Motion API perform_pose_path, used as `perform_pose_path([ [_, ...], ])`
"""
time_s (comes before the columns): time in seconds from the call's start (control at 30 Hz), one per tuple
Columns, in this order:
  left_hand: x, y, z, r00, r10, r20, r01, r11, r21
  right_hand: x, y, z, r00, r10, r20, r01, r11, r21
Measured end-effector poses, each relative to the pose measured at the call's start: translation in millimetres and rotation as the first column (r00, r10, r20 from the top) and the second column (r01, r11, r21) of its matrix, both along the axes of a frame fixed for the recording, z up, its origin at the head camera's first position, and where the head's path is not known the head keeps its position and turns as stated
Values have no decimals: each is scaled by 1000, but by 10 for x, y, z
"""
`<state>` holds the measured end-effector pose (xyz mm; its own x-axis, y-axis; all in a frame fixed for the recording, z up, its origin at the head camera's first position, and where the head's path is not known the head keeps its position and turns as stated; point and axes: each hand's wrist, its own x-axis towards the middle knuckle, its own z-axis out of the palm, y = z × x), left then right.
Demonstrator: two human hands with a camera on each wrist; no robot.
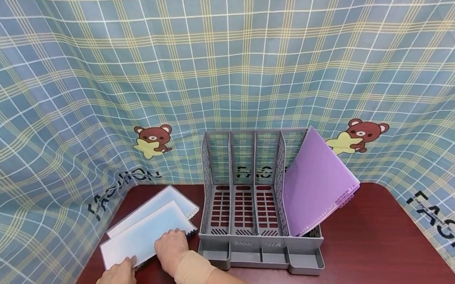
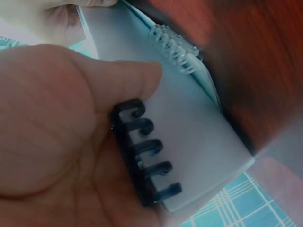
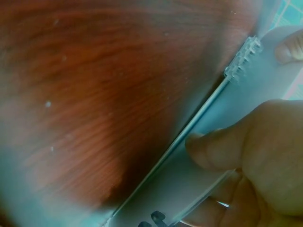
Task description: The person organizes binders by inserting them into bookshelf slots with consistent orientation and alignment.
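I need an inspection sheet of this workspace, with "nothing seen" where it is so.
Surface: dark red wood-grain table.
Job's things: front rectangular pale blue notebook with black binding rings, overlapping a rear rectangular pale blue notebook in the head view; grey plastic four-slot rack; purple ring-bound notebook leaning in its rightmost slot.
Clutter: nothing seen.
Grips: left hand and right hand pinch the front notebook's near edge; beige band on the right wrist.
Cables: nothing seen.
Surroundings: blue plaid fabric with printed brown bears, behind and at both sides.
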<state>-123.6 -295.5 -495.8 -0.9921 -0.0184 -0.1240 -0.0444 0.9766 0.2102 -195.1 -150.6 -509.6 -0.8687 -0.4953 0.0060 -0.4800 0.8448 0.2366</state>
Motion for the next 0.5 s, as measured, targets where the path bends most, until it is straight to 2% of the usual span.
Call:
perform_pose_path([
  [0.17,37,12,-8,1000,15,2,-15,1000,2,42,8,-16,1000,1,7,-1,1000,0],
  [0.3,47,31,4,999,39,16,-39,999,3,71,13,-34,1000,-2,-17,2,1000,9],
  [0.5,18,42,129,998,55,20,-55,998,-11,78,2,-35,998,-10,-59,10,1000,11],
])
